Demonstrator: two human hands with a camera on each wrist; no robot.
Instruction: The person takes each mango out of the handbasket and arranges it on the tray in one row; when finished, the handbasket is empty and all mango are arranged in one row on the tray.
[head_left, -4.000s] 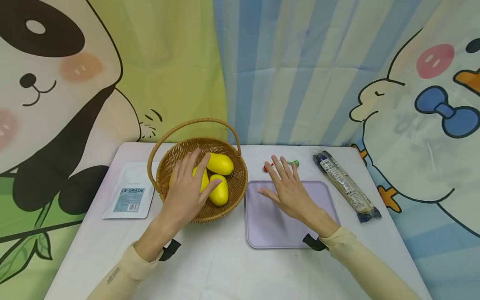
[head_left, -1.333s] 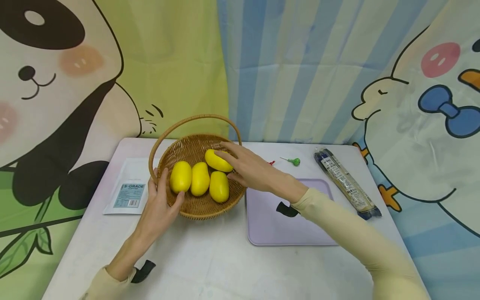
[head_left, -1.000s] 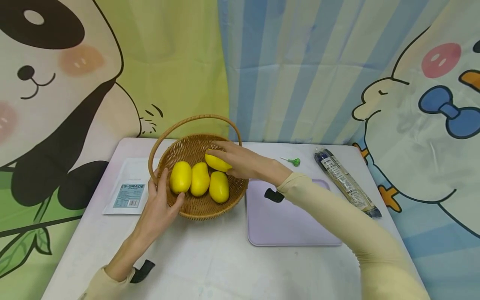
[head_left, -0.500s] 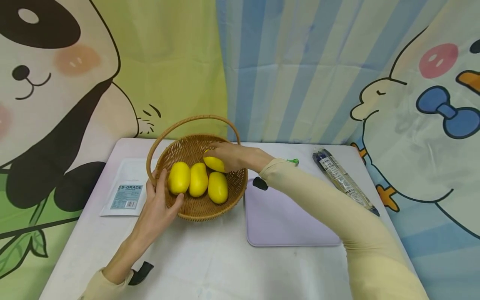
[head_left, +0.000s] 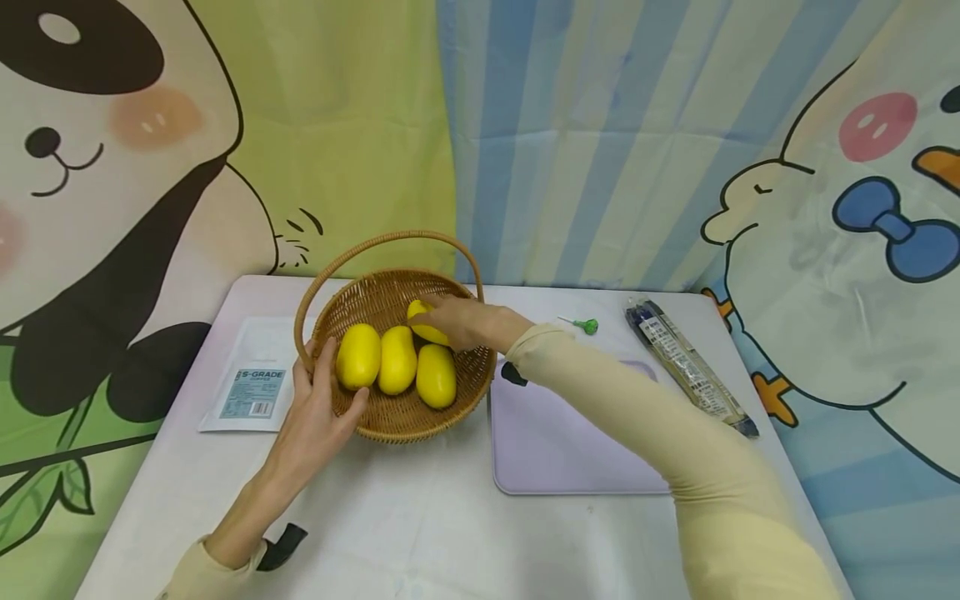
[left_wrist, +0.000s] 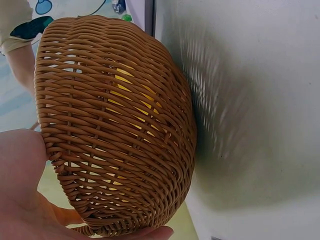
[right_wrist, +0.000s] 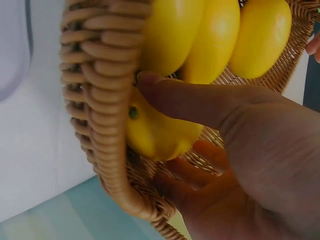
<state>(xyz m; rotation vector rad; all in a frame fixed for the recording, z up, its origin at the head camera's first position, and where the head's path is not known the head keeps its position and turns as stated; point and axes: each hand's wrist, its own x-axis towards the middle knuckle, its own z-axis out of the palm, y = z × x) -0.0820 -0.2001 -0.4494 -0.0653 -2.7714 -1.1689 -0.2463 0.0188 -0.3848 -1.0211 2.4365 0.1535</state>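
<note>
A wicker basket [head_left: 390, 419] with an arched handle holds several smooth yellow mangoes [head_left: 357, 357]. My left hand [head_left: 315, 417] grips the basket's left side, its thumb at the front of the rim. In the left wrist view the basket's woven wall [left_wrist: 120, 130] fills the middle, with fingers reaching beneath it. My right hand [head_left: 468, 323] is inside the basket at the back right and grips the rearmost mango [head_left: 424, 323]. In the right wrist view the thumb lies across that mango [right_wrist: 160, 132], which shows a small green stem spot; the fingers curl on its other side.
A lilac tray [head_left: 577, 450] lies right of the basket, partly under my right forearm. Behind it is a small green-headed pick [head_left: 589, 326]. A long plastic-wrapped packet [head_left: 690, 367] lies at the right, a white coffee pouch [head_left: 255, 392] at the left.
My left hand went from over the mangoes to the basket's left rim. My right hand moved left from above the tray into the basket and took hold of the rearmost mango, which stays in place.
</note>
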